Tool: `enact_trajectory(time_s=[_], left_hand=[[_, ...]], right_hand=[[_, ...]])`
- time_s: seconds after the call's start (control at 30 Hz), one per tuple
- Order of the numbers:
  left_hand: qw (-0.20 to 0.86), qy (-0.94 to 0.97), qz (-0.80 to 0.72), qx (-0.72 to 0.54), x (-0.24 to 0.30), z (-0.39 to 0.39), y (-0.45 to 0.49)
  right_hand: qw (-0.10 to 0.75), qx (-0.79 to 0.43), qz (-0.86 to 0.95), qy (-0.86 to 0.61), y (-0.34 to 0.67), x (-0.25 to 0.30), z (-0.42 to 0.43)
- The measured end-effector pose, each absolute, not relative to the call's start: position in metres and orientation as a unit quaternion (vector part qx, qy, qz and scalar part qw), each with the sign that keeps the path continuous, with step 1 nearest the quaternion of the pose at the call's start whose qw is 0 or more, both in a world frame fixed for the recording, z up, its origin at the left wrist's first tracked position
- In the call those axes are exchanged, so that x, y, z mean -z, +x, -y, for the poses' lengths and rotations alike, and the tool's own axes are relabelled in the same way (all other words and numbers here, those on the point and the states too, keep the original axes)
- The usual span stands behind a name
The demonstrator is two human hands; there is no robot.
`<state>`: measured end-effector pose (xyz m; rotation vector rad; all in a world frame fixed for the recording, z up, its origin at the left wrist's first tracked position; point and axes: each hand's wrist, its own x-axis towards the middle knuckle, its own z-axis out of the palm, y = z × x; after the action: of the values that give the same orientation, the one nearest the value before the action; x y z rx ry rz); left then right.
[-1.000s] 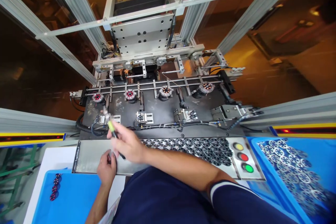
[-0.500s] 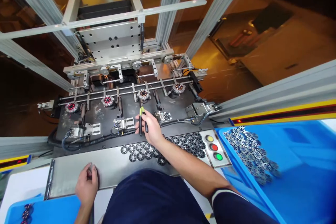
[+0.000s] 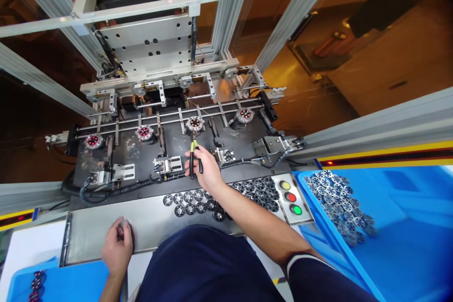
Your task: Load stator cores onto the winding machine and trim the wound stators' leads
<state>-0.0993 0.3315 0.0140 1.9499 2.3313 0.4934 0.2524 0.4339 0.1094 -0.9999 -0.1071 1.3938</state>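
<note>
My right hand (image 3: 211,171) grips a pair of pliers (image 3: 192,156) with black and yellow-green handles. Its jaws point away from me, at the near edge of a round wound core (image 3: 195,123) that sits in a holder on the machine; whether they touch it I cannot tell. My left hand (image 3: 118,247) rests over the left part of the steel plate (image 3: 152,231), fingers curled in and thumb against them; what they hold, if anything, is hidden. Under my right forearm lie several black-and-silver rings (image 3: 190,208) in rows.
Other round cores (image 3: 145,132) sit in holders along the machine. Yellow, red and green buttons (image 3: 290,197) stand to the right. Beyond them, a blue bin (image 3: 399,226) holds piled metal rings (image 3: 336,198). At lower left, another blue bin (image 3: 78,283) contains dark-red parts (image 3: 36,285).
My right hand and the pliers have moved slightly forward and right, bringing the jaws to the core's near edge. My left hand stays put. The camera view has shifted a little.
</note>
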Motion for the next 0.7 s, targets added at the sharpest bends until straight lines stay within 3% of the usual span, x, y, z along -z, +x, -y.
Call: enact_trajectory(time_s=[0.4, 0.5, 0.6, 0.7], left_hand=[[0.041, 0.625, -0.762, -0.164, -0.015, -0.329, -0.097], [0.039, 0.625, -0.762, -0.164, -0.013, -0.328, -0.098], [0.042, 0.623, -0.764, -0.160, -0.012, -0.328, -0.099], [0.044, 0.617, -0.770, -0.158, -0.012, -0.329, -0.100]], right_hand=[[0.646, -0.644, 0.056, -0.407, 0.248, -0.119, -0.432], [0.596, -0.706, 0.094, -0.371, 0.250, -0.143, -0.403], [0.485, -0.796, 0.180, -0.313, 0.271, -0.174, -0.359], [0.484, -0.787, 0.237, -0.300, 0.309, -0.193, -0.333]])
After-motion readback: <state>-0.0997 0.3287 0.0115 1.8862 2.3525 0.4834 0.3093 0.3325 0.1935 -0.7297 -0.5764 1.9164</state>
